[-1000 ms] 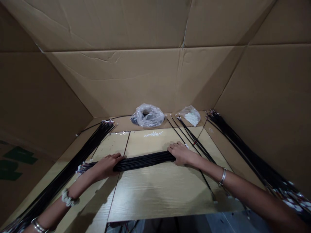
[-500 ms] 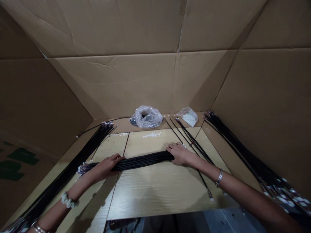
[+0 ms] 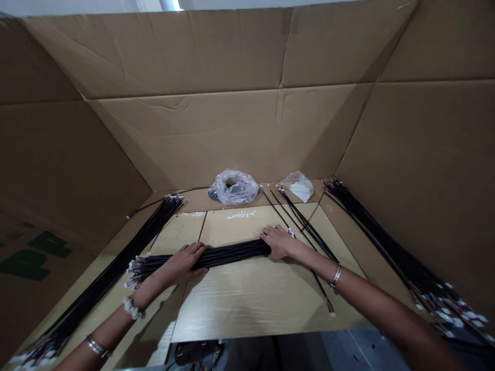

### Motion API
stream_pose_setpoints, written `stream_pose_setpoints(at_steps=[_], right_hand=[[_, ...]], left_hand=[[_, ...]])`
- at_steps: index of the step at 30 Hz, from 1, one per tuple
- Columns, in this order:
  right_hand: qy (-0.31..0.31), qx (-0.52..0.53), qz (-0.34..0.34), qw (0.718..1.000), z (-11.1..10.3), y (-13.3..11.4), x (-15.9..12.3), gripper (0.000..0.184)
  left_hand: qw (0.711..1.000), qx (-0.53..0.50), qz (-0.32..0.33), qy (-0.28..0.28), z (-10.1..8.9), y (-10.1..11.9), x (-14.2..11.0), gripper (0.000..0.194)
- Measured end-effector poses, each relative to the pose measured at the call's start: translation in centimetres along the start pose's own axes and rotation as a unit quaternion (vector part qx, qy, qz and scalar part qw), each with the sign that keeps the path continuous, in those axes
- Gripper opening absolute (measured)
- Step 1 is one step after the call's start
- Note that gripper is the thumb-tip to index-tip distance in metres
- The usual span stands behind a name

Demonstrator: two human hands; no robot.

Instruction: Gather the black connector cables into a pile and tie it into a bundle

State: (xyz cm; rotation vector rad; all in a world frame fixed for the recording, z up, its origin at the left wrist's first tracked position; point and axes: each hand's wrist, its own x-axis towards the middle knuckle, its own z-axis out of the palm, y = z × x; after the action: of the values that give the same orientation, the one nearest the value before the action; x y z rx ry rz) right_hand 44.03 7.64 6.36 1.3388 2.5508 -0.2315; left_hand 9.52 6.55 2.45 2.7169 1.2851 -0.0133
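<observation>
The left hand (image 3: 185, 264) curls over the left part of a bundle of black wires (image 3: 235, 253), which lies crosswise on the wood-grain tabletop (image 3: 247, 304). The right hand (image 3: 279, 243) lies on the bundle's right end; whether it grips, I cannot tell. Another wire bundle (image 3: 116, 264) runs along the left edge, and a clear plastic bag (image 3: 233, 186) sits far, before a cardboard wall (image 3: 174, 139).

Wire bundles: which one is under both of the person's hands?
The horizontal bundle of black wires lying across the wood-grain board, under the left hand and right hand. The thick bundles at left and right lie diagonally, untouched.
</observation>
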Motion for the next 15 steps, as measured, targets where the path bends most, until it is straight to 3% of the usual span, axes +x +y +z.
stream_pose_setpoints(at_steps=[5, 10, 15], right_hand=[[0.007, 0.013, -0.009, 1.000, -0.1, -1.1, 0.6, 0.063], [0.071, 0.032, -0.044, 0.996, 1.2, -1.5, 1.1, 0.064], [0.127, 0.030, -0.062, 0.989, 2.1, -2.0, 0.7, 0.066]], left_hand=[[0.998, 0.043, 0.025, 0.025, 0.9, 2.5, 2.2, 0.060], [0.995, 0.088, 0.002, 0.050, 2.1, 4.8, 3.7, 0.064], [0.992, 0.109, -0.017, 0.060, 2.7, 5.6, 3.9, 0.064]])
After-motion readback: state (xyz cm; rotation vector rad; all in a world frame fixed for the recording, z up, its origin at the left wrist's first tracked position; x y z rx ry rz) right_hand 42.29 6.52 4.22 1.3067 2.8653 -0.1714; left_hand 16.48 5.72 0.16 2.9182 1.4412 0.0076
